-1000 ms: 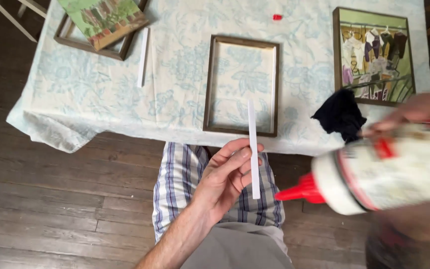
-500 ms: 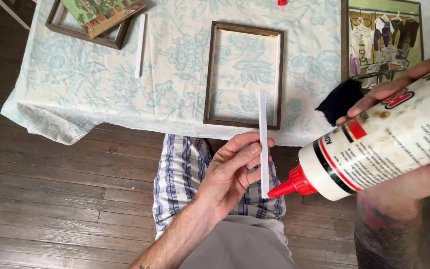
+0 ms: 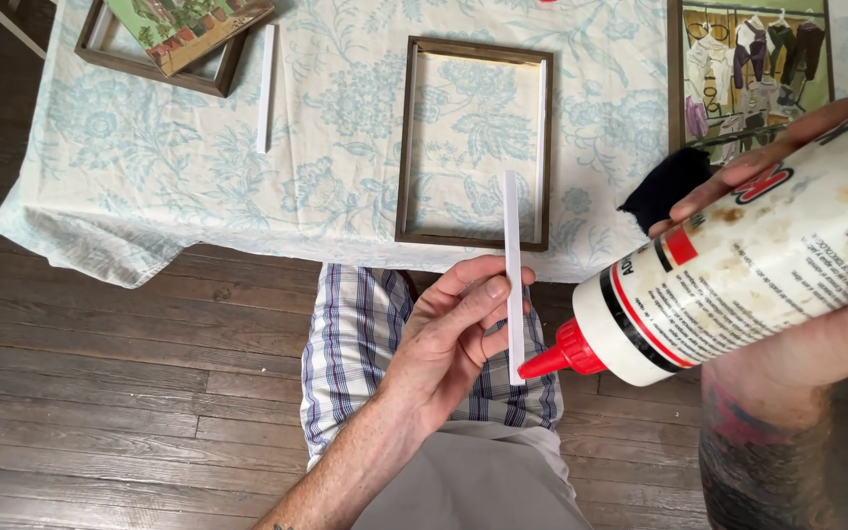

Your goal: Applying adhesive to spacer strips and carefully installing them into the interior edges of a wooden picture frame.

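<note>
Just one view here: the head cam looked steeply down, close over the left hand (image 3: 449,339) and lap, with the tabletop (image 3: 345,147) edge and wood floor (image 3: 120,393) further out.

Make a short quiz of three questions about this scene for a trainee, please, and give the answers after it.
1. True or false: the left hand holds a thin white strip.
2. Where does the red nozzle of the glue bottle in the right hand point?
A. at the lower end of the strip
B. at the floor
C. at the painting
3. Fill in: on the tablecloth, the empty wooden frame lies ____ the strip.

Key:
1. true
2. A
3. beyond (above it in the picture)
</note>
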